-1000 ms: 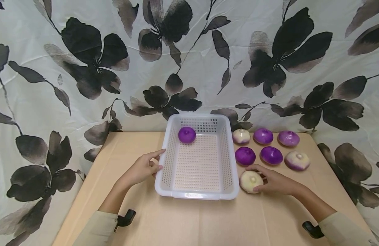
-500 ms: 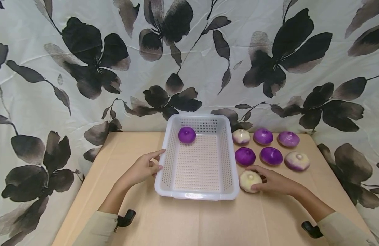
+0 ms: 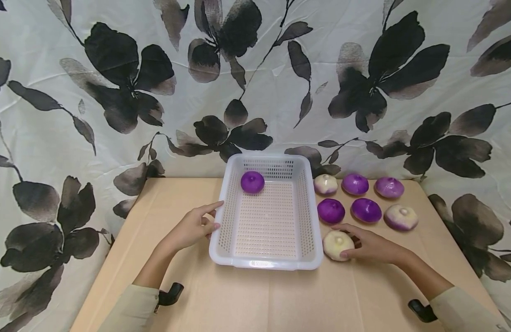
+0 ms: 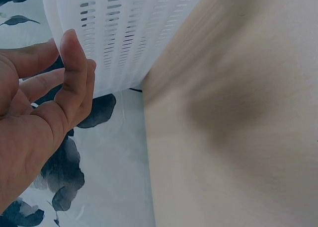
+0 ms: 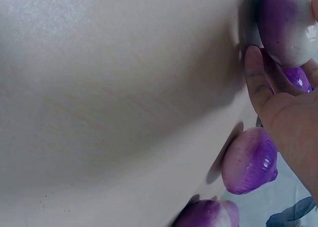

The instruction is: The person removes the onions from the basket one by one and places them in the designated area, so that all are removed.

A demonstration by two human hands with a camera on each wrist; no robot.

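Note:
My right hand grips a pale onion beside the basket's near right corner, fingers curled on its far side and thumb on the near side. The right wrist view shows that onion's purple and white skin, with fingertips close over the table. A white perforated plastic basket stands in the middle, one purple onion in its far left part. At the basket's left side, my left hand touches the rim with index finger and thumb; its other fingers bend loosely against the outer wall in the left wrist view.
Several more onions stand in two rows right of the basket, among them a purple onion by its wall and a white-purple onion farther right. The wooden table ends at a floral cloth behind it.

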